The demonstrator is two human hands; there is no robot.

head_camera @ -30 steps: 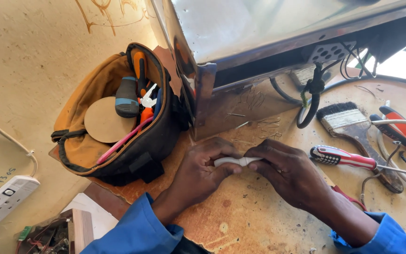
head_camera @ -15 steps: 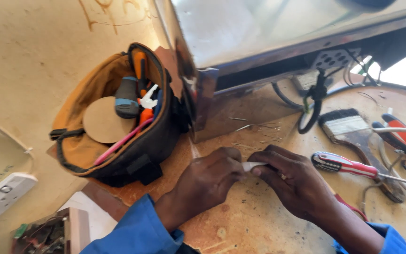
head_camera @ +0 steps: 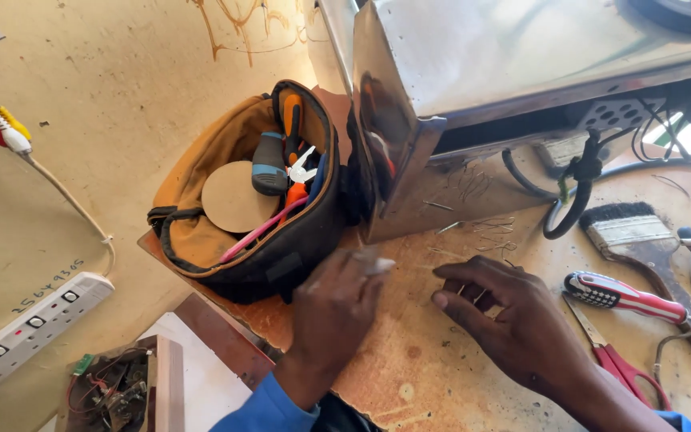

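Note:
My left hand (head_camera: 331, 314) is blurred with motion, beside the open tool bag (head_camera: 201, 232), and pinches a small whitish piece (head_camera: 376, 263) at its fingertips. My right hand (head_camera: 513, 316) rests on the worn wooden bench top (head_camera: 409, 360) with fingers spread, holding nothing. It lies just left of a red-and-white handled screwdriver (head_camera: 621, 294). Both sleeves are blue.
The tan and black bag holds screwdrivers, pliers and a round card disc (head_camera: 232, 196). A shiny metal housing (head_camera: 521, 56) with black cables stands behind. A paintbrush (head_camera: 629, 228), red-handled scissors (head_camera: 625, 372), a white power strip (head_camera: 29, 328) and a circuit board (head_camera: 109, 392) lie around.
The hands were together holding the whitish piece. Now they have parted: the left carries the piece leftward toward the bag, and the right has let go and opened on the bench.

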